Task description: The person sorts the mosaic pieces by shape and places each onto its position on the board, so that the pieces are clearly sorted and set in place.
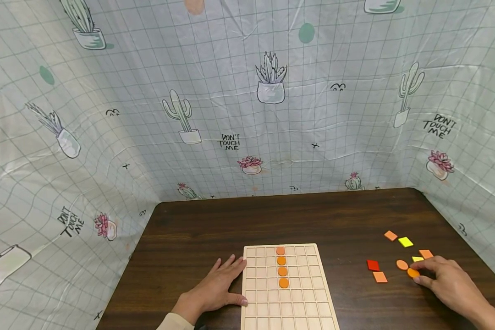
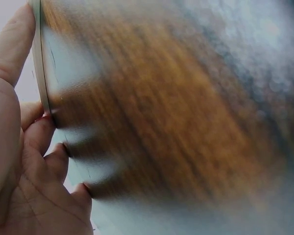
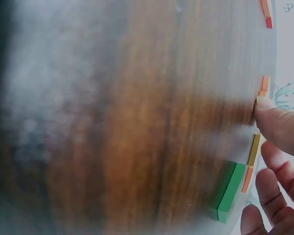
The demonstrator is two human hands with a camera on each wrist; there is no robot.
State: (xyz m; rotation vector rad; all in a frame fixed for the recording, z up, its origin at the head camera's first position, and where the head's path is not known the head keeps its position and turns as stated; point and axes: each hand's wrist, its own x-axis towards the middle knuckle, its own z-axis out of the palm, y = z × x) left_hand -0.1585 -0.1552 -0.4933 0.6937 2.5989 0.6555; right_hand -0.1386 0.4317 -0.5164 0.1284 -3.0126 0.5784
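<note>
At the left edge of a pale wooden grid board (image 1: 264, 295), my left hand (image 1: 216, 289) lies with fingers spread, its thumb and fingertips touching the edge. Four would be exceeded by none of the column: several orange discs (image 1: 282, 271) sit in one column of the board's squares. Over at the right, my right hand (image 1: 451, 282) pinches an orange disc (image 1: 413, 272) between thumb and forefinger, low at the tabletop. A paler orange disc (image 1: 402, 265) lies just beside it. The right wrist view shows the thumb (image 3: 279, 125) at the table surface, the held disc mostly hidden there.
Around the right hand lie a red square (image 1: 373, 265), orange squares (image 1: 380, 277) and yellow pieces (image 1: 406, 242). A green block (image 3: 230, 193) shows under that hand in the right wrist view. A patterned curtain (image 1: 272, 114) encloses the dark wooden table (image 1: 198, 224).
</note>
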